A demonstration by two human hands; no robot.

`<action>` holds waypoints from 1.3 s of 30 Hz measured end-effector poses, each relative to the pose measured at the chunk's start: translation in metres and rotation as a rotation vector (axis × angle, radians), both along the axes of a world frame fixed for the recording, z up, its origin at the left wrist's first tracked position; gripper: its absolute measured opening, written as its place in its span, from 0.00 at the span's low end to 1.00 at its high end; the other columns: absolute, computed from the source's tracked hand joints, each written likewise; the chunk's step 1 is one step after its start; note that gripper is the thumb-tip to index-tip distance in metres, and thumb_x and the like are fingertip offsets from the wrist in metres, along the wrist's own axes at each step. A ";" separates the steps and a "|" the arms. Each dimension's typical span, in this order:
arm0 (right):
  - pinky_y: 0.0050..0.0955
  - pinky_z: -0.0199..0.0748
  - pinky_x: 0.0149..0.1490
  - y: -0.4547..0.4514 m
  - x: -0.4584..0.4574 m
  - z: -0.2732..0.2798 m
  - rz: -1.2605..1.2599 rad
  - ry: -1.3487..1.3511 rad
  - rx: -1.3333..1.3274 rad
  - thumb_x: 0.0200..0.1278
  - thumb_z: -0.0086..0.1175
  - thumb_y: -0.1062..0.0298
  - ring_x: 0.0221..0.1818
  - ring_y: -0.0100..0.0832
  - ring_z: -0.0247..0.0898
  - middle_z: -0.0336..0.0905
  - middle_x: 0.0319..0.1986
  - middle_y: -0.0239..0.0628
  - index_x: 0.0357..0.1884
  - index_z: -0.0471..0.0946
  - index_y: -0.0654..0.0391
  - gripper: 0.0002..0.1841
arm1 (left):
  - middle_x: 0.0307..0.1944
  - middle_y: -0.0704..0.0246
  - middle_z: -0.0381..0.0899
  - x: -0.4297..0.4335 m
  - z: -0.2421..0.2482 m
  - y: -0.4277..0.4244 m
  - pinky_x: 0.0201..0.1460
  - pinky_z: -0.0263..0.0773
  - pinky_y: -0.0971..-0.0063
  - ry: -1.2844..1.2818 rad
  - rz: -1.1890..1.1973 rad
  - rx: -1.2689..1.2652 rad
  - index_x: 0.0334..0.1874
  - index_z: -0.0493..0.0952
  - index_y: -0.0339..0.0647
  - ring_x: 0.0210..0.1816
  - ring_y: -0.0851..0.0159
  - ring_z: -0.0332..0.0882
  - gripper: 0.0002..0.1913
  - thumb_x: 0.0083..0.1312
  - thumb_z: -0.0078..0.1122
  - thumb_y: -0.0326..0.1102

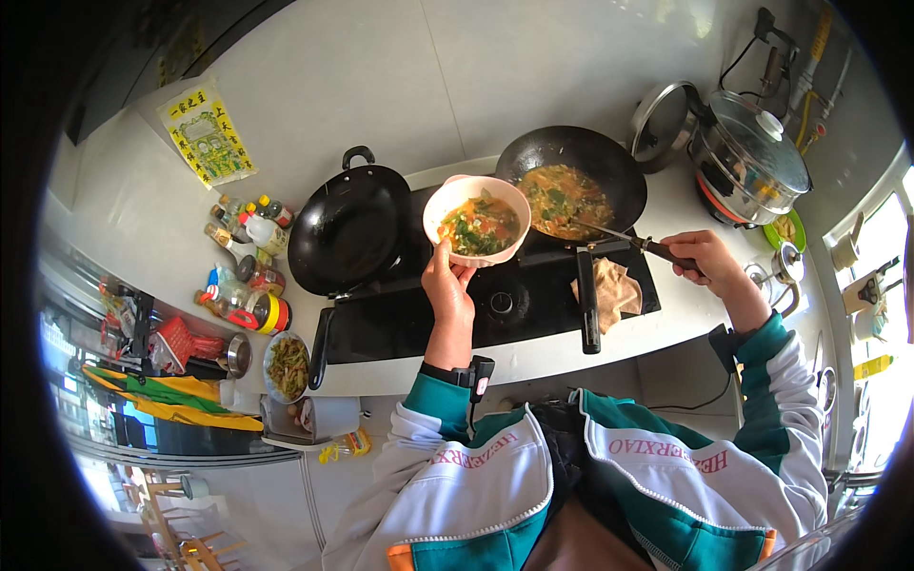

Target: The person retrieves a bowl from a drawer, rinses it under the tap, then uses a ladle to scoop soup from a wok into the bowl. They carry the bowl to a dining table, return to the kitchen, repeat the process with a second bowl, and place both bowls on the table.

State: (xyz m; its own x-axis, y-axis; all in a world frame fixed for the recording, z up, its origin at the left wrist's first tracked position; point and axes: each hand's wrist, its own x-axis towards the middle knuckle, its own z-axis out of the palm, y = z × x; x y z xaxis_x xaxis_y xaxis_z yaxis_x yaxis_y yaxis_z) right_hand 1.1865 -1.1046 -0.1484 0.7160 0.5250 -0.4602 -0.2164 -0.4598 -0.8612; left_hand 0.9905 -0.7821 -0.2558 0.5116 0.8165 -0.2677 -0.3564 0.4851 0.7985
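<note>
My left hand (450, 292) holds up a pink bowl (434, 223) by its near rim and underside. In the bowl is soup (480, 230) with green leaves and red and yellow pieces. My right hand (703, 263) is closed round the dark handle of a metal utensil (646, 245), whose head is hidden in the soup (564, 196) in a black wok (625, 168). That wok rests on the right part of the black cooktop (500, 328), behind and to the right of the bowl. An empty black wok (350, 228) sits to the left.
Sauce bottles (246, 303) and a plate of cooked food (287, 367) stand left. A tan cloth (618, 292) lies beside the right wok's handle (588, 303). Behind right are a glass-and-metal lid (664, 125), a steamer pot (750, 164) and a green dish (789, 232).
</note>
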 end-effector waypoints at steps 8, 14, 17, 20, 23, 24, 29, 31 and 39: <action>0.14 0.48 0.15 -0.008 0.000 0.018 -0.032 -0.067 -0.022 0.65 0.48 0.70 0.13 0.15 0.57 0.73 0.19 0.32 0.52 0.76 0.64 0.16 | 0.46 0.66 0.77 0.002 0.005 0.005 0.49 0.72 0.74 -0.003 -0.002 0.001 0.53 0.73 0.35 0.45 0.68 0.77 0.25 0.64 0.59 0.50; 0.14 0.48 0.16 -0.012 0.003 0.050 -0.030 -0.111 0.050 0.66 0.48 0.69 0.13 0.15 0.57 0.73 0.19 0.32 0.53 0.76 0.63 0.16 | 0.44 0.67 0.78 0.011 0.010 0.003 0.48 0.73 0.75 -0.017 0.003 0.004 0.52 0.74 0.35 0.43 0.69 0.78 0.23 0.65 0.59 0.48; 0.14 0.48 0.15 -0.011 0.004 0.069 -0.025 -0.148 0.070 0.67 0.47 0.70 0.12 0.15 0.57 0.73 0.20 0.34 0.54 0.75 0.65 0.16 | 0.41 0.67 0.80 0.018 0.012 0.002 0.46 0.73 0.77 -0.033 0.018 -0.001 0.48 0.76 0.35 0.41 0.71 0.79 0.19 0.66 0.58 0.45; 0.13 0.48 0.15 -0.010 0.005 0.092 -0.041 -0.173 0.070 0.67 0.48 0.69 0.12 0.15 0.57 0.73 0.20 0.35 0.54 0.75 0.65 0.17 | 0.40 0.67 0.80 0.027 0.013 0.001 0.45 0.74 0.78 -0.056 0.010 0.009 0.46 0.78 0.34 0.39 0.72 0.79 0.17 0.66 0.59 0.43; 0.14 0.46 0.15 -0.011 0.003 0.118 0.019 -0.206 0.100 0.67 0.48 0.69 0.12 0.15 0.57 0.73 0.20 0.34 0.54 0.76 0.63 0.16 | 0.40 0.66 0.80 0.037 0.014 -0.002 0.45 0.74 0.78 -0.039 -0.007 0.009 0.46 0.77 0.33 0.39 0.71 0.79 0.18 0.65 0.59 0.43; 0.14 0.46 0.14 -0.010 0.001 0.125 0.035 -0.233 0.115 0.67 0.48 0.69 0.12 0.15 0.56 0.73 0.20 0.35 0.54 0.75 0.64 0.17 | 0.41 0.65 0.80 0.042 0.015 -0.003 0.46 0.75 0.77 -0.056 -0.015 0.006 0.47 0.77 0.32 0.40 0.71 0.79 0.18 0.65 0.59 0.42; 0.15 0.48 0.15 -0.010 -0.013 0.145 0.093 -0.283 0.159 0.66 0.49 0.70 0.11 0.15 0.56 0.73 0.19 0.35 0.54 0.75 0.66 0.17 | 0.41 0.64 0.79 0.063 0.018 -0.014 0.46 0.76 0.76 -0.111 -0.061 -0.003 0.47 0.77 0.30 0.41 0.69 0.79 0.19 0.65 0.60 0.42; 0.14 0.49 0.16 -0.008 -0.023 0.141 0.068 -0.312 0.133 0.65 0.49 0.71 0.11 0.14 0.56 0.72 0.19 0.34 0.53 0.76 0.66 0.17 | 0.39 0.65 0.79 0.069 0.019 -0.017 0.45 0.76 0.76 -0.121 -0.091 -0.004 0.45 0.77 0.30 0.39 0.70 0.78 0.19 0.65 0.60 0.44; 0.27 0.67 0.29 -0.009 -0.073 0.100 0.291 -1.328 -0.087 0.57 0.57 0.77 0.21 0.30 0.69 0.75 0.22 0.38 0.47 0.80 0.59 0.14 | 0.37 0.65 0.80 0.072 0.015 -0.024 0.43 0.76 0.76 -0.105 -0.167 -0.023 0.43 0.77 0.31 0.36 0.70 0.79 0.20 0.65 0.60 0.45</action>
State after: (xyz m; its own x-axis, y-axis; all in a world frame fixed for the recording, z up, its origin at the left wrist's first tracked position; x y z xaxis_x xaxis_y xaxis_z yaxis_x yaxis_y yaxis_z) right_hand 1.1131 -1.1132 -0.0488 0.5103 0.7368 0.4436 0.8588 -0.4088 -0.3089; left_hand 1.0629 -0.8057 -0.2407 0.6657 0.7119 -0.2237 -0.3499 0.5626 0.7491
